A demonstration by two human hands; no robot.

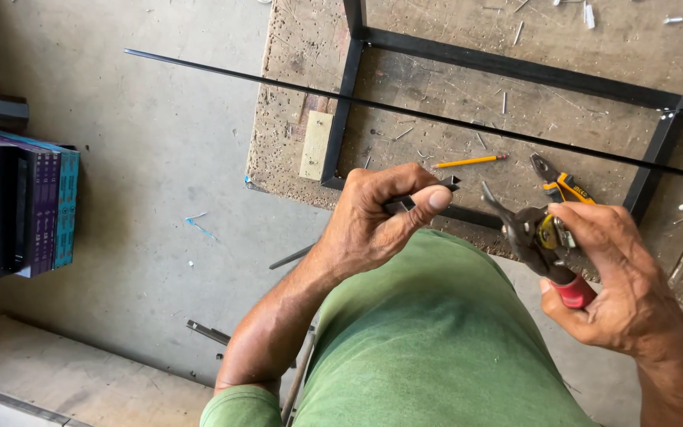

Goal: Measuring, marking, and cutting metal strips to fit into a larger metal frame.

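Left fingers (428,199) pinching black strip (446,184), snips (533,231) in right hand (610,277)

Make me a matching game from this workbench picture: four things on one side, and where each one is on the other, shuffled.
Things:
1. pencil
2. snips
3. short metal strip
4. black frame

Places:
A. in the left hand
B. lying flat on the worn bench
C. in the right hand
D. loose on the bench, inside the frame

Pairs: 1-D, 2-C, 3-A, 4-B
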